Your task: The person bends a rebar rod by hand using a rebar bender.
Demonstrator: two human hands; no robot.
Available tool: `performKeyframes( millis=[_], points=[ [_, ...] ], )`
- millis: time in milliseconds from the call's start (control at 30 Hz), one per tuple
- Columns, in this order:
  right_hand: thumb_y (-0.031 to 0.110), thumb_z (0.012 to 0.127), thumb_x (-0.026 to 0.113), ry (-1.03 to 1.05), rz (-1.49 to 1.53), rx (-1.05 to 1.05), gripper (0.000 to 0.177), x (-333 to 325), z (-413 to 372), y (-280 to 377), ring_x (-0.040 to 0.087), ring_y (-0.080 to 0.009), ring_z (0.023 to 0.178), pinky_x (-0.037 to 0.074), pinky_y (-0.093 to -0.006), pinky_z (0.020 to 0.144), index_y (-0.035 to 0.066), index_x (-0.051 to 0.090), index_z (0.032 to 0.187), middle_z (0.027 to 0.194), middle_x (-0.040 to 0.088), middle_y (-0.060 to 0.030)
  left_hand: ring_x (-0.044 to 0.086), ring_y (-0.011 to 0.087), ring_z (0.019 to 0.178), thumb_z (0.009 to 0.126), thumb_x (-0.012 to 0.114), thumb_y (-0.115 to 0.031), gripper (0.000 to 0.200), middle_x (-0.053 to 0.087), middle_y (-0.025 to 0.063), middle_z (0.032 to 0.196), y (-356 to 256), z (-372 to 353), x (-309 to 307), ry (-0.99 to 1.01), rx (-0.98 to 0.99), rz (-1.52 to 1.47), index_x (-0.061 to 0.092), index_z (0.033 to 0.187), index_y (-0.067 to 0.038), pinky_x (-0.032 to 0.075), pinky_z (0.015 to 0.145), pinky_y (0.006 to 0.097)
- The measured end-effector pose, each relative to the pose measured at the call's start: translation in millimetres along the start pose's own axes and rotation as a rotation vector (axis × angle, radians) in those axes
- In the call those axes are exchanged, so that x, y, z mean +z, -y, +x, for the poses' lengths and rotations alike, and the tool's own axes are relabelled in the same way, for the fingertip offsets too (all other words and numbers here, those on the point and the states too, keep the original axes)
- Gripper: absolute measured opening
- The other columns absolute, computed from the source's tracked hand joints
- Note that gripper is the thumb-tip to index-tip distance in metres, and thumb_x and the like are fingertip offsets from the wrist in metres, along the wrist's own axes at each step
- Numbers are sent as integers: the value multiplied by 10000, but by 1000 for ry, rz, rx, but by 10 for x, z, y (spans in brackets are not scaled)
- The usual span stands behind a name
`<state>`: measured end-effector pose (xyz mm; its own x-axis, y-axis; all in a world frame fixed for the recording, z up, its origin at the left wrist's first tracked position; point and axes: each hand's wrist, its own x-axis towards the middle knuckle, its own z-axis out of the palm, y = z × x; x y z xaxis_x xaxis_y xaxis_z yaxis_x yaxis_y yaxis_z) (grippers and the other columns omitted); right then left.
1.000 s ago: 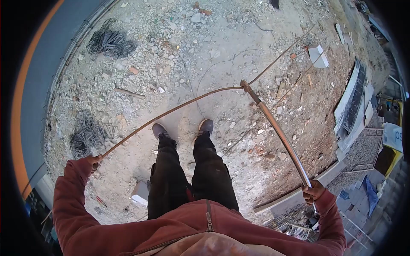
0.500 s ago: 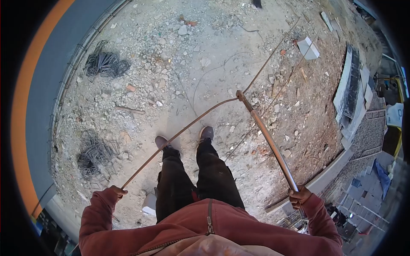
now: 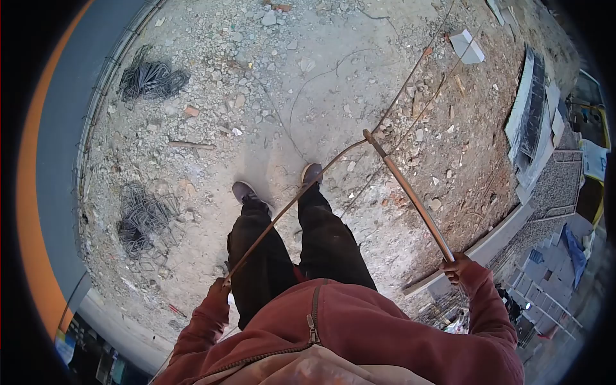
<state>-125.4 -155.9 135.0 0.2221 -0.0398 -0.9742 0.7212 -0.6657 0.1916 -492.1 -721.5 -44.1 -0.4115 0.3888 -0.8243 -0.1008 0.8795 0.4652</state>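
Note:
A long rusty rod (image 3: 269,228) runs up from my left hand (image 3: 219,289), which is closed round its near end. It passes over my legs and meets the hooked head of a metal bar (image 3: 414,197), then continues away toward the top right. My right hand (image 3: 455,266) is wrapped round the lower, shinier end of that bar. The rod bends where it meets the bar's head.
Rubble covers the ground (image 3: 269,122). Tangled wire bundles (image 3: 153,80) lie at the left, with another pile (image 3: 144,221) below. A white block (image 3: 467,47) and thin wires lie at upper right. Boards (image 3: 529,115) and a concrete edge (image 3: 475,250) border the right side.
My left hand has moved right, toward my left leg, with the rod's near end. The bar's head has shifted slightly up and right, and my right hand has moved slightly up.

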Motion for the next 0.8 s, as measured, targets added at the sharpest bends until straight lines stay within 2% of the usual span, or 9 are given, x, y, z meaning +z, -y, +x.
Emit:
performKeyframes(
  millis=[67,167,267,300,333,433,567,667,800],
  points=[
    [150,735,674,-14,24,10,205,17,-67,-24,302,-92,363,238,-282,349,103,475,752,496,356,17,524,270,572,778,541,-313,310,525,126,606,-384,34,67,-175,168,95,511,725,-9,389,539,392],
    [144,736,670,-41,43,-15,198,44,-165,-124,308,-94,360,247,-282,346,106,476,738,495,362,16,512,352,576,812,519,-396,417,525,174,607,-844,65,124,-177,-120,-66,513,691,4,378,538,410],
    [123,714,682,-11,99,-64,197,-18,-249,-177,366,-109,360,303,-284,331,96,487,727,495,396,5,493,384,567,821,504,-420,445,518,189,605,-1157,162,-162,-157,-174,349,529,674,0,373,530,417],
    [116,708,684,-2,114,-81,194,-58,-282,-147,383,-112,361,320,-284,326,91,492,722,496,410,0,500,368,546,827,493,-429,463,524,178,584,-1074,220,-259,-175,-183,391,537,646,-5,367,514,424],
    [111,704,686,-3,53,-140,192,-128,-306,-129,399,-115,366,335,-279,326,82,496,717,499,425,-7,504,363,546,824,502,-420,464,534,184,583,-832,292,-402,-157,30,422,537,613,-8,351,498,439],
    [98,695,688,4,-127,-281,187,-311,-334,65,438,-119,376,369,-264,325,60,505,700,508,465,-25,315,96,416,749,613,-447,551,342,-4,397,-627,594,-941,-215,-352,161,461,419,-33,253,417,310],
    [98,693,691,-9,-218,-406,195,-311,-589,499,453,-111,378,373,-249,324,47,503,681,507,480,-26,347,136,336,738,633,-477,533,383,25,397,-444,1002,-1733,-165,-570,-40,456,463,-55,272,346,328],
    [115,705,685,-31,-274,-469,199,-391,-766,708,452,-102,382,379,-244,330,47,498,689,513,481,-23,326,157,336,770,596,-473,525,384,38,417,-232,1274,-2182,-102,-582,-244,421,480,-72,252,345,336],
    [171,737,663,32,-244,-498,203,-265,-966,868,450,-99,381,389,-231,340,45,503,721,525,484,-26,345,168,331,781,541,-525,557,383,31,407,-360,1383,-2382,-153,-559,55,407,471,-82,282,346,343]
  ],
)
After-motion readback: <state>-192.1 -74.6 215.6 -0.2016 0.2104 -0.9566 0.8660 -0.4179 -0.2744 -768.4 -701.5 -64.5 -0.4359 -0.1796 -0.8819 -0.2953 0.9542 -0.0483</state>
